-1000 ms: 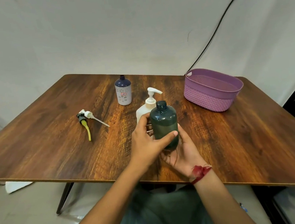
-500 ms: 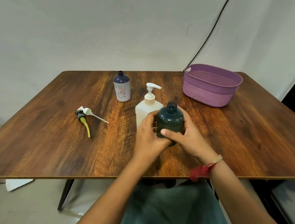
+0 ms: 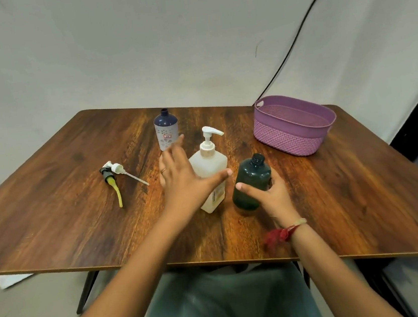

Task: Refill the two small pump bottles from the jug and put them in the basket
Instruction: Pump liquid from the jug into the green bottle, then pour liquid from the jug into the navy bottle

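Curled round the lower half of the dark green bottle [image 3: 251, 182], my right hand [image 3: 270, 195] grips it from the right, thumb across its front and fingers behind. The bottle is tilted: its long axis runs from the base near me up to the open, pumpless neck, which points away and to the right, toward the purple basket [image 3: 294, 132]. Its base is low over the table [image 3: 50, 204], just right of the white pump jug [image 3: 210, 163]; I cannot tell if it touches the wood. My left hand [image 3: 181, 177] is spread and holds nothing, fingers reaching toward the upright navy-topped bottle [image 3: 166, 129], thumb across the jug's front. Two loose pumps [image 3: 115, 172] lie at the left.
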